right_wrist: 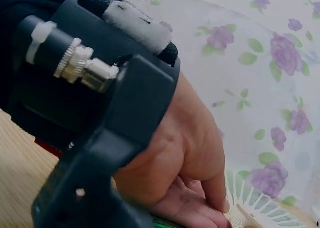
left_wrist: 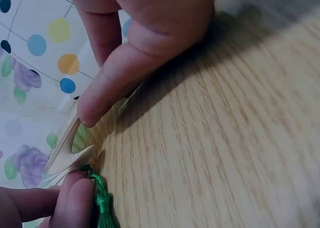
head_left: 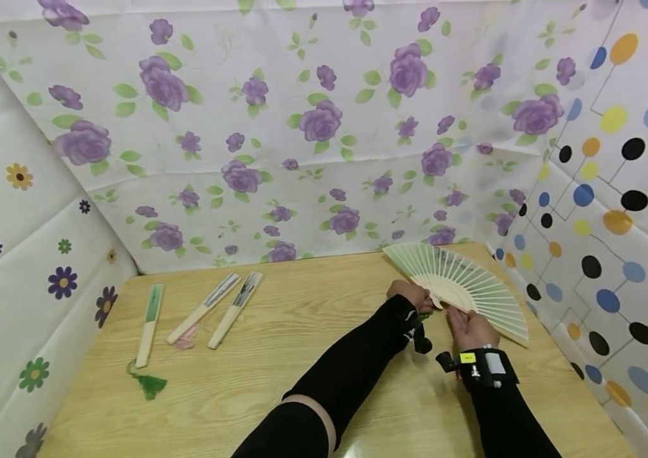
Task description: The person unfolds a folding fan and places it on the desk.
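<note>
Spread wide, a pale green folding fan (head_left: 475, 280) lies at the back right of the table. My left hand (head_left: 411, 294) pinches the narrow pivot end of the fan, and a green tassel (left_wrist: 103, 203) hangs beside those fingers in the left wrist view. My right hand (head_left: 474, 331) pinches the fan's near outer rib, thumb and fingers close to the pivot. In the right wrist view the right hand (right_wrist: 185, 153) partly hides the fan (right_wrist: 260, 208), leaving only some ribs in sight.
Three closed fans lie on the left of the wooden table (head_left: 301, 318): one with a green panel (head_left: 150, 324) and green tassel (head_left: 151, 385), a second fan (head_left: 204, 310) with a pink tassel (head_left: 186, 337), and a third fan (head_left: 236, 310). Patterned cloth walls (head_left: 324, 127) rise around the table.
</note>
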A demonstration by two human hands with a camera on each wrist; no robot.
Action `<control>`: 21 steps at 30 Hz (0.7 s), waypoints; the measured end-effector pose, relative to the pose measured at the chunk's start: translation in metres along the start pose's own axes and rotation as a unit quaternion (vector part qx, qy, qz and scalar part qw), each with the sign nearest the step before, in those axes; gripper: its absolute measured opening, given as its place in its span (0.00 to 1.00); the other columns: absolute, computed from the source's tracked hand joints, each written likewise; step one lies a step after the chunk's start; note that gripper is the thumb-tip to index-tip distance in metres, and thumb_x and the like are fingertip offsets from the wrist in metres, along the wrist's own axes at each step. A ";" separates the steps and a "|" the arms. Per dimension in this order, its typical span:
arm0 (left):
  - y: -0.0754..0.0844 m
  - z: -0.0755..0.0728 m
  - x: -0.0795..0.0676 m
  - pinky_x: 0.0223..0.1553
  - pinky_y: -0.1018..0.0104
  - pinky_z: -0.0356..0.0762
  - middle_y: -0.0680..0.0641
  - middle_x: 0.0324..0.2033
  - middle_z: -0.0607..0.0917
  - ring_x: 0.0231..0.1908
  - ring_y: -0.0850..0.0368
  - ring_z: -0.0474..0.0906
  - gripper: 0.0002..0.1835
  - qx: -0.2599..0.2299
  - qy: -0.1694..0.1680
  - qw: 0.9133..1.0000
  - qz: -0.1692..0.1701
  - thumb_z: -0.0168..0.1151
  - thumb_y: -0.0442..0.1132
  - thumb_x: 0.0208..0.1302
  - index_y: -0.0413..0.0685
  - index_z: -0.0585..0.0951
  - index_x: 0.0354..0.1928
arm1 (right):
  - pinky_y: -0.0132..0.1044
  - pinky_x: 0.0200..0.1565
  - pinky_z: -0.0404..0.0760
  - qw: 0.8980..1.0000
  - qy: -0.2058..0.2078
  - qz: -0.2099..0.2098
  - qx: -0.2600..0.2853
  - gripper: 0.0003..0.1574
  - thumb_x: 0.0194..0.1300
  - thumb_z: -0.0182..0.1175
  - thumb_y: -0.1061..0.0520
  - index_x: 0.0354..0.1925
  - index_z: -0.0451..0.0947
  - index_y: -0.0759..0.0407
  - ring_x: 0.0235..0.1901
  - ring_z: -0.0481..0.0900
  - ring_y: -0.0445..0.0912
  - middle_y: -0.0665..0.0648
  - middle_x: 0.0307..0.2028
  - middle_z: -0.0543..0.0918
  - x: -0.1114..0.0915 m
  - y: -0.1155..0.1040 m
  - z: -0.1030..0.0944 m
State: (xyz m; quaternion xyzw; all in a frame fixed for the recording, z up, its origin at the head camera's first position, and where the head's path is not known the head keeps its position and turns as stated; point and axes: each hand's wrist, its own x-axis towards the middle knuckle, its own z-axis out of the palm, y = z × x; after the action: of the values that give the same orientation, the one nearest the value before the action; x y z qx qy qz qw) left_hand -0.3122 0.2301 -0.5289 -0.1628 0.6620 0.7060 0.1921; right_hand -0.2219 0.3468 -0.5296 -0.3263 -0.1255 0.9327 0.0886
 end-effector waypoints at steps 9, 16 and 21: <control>0.000 -0.006 0.015 0.21 0.67 0.90 0.38 0.23 0.93 0.30 0.45 0.97 0.11 0.038 0.003 0.999 0.009 0.79 0.25 0.69 0.35 0.88 0.28 | 0.27 0.87 0.61 0.999 -0.028 0.030 -0.023 0.40 0.96 0.32 0.53 0.94 0.33 0.38 0.91 0.48 0.35 0.43 0.93 0.42 0.000 -0.003 0.006; -0.006 -0.013 0.017 0.15 0.70 0.83 0.40 0.19 0.92 0.19 0.52 0.91 0.15 0.104 -0.003 0.994 0.024 0.81 0.30 0.69 0.36 0.90 0.23 | 0.29 0.88 0.61 0.997 -0.032 0.052 -0.045 0.40 0.96 0.33 0.47 0.94 0.32 0.39 0.91 0.49 0.36 0.43 0.93 0.43 -0.004 -0.001 0.001; -0.010 -0.035 0.007 0.16 0.72 0.81 0.43 0.18 0.90 0.13 0.60 0.82 0.16 0.150 -0.028 0.986 0.072 0.78 0.36 0.75 0.36 0.92 0.26 | 0.31 0.86 0.67 0.989 -0.018 0.030 -0.147 0.43 0.96 0.33 0.45 0.94 0.28 0.43 0.92 0.52 0.41 0.51 0.94 0.47 -0.021 0.008 -0.013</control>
State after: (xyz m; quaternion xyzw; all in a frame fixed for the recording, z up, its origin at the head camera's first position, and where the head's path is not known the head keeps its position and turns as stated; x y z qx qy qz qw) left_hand -0.3146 0.1965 -0.5433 -0.0642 0.7645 0.6151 0.1817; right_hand -0.1985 0.3367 -0.5290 -0.3221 -0.2527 0.9123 0.0099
